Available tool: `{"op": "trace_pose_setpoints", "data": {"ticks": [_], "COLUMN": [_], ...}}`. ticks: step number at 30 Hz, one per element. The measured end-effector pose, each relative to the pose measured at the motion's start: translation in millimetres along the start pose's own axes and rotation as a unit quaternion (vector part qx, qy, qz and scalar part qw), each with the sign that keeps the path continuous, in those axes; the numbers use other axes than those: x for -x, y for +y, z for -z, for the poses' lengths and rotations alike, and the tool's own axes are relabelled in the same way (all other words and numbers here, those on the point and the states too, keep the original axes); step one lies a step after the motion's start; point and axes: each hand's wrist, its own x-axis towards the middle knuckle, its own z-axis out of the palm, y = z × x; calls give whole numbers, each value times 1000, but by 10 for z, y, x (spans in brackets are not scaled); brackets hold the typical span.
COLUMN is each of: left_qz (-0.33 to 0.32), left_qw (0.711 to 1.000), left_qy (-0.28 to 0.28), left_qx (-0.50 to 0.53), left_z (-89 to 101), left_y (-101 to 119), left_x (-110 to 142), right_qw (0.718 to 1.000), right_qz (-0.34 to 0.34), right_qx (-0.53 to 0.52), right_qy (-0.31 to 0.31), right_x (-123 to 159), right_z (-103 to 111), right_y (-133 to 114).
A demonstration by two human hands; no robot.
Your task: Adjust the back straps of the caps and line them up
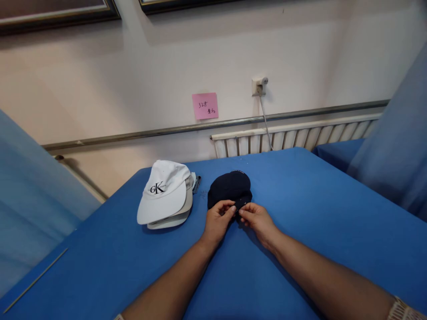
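Two bare hands, left [218, 218] and right [258, 221], pinch a dark navy fabric cap [228, 186]; stacked pale caps [167, 191] lie left on blue cloth [300, 200].

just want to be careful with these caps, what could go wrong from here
The dark cap's strap, pinched between the left hand and right hand, could slip from the fingertips. The stacked pale caps overlap unevenly, so a bump from the left arm might topple them.

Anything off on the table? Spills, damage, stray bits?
Minor: a thin stick lies alone near the left edge of the blue table, and the stacked caps have unevenly fanned brims. No visible spill or damage.
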Motion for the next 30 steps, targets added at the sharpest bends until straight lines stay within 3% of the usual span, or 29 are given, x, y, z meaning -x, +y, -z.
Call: {"op": "trace_pose_setpoints", "data": {"ticks": [11,16,23,30], "left_qz": [7,18,-35,-58], "left_qw": [1000,1000,995,991], "left_qy": [-6,1,-24,-22], "left_qx": [-3,-11,-86,-123], "left_z": [-5,-10,-32,-50], "left_y": [10,27,90,68], "left_x": [-3,0,56,75], "right_qw": [995,992,993,984], "right_qz": [-51,-18,-16,-36], "right_qx": [-80,-103,-86,-144], "right_qy": [20,75,74,98], "right_x": [54,73,65,95], "right_z": [-17,-25,-34,-36], "right_y": [-20,-50,-45,-52]}}
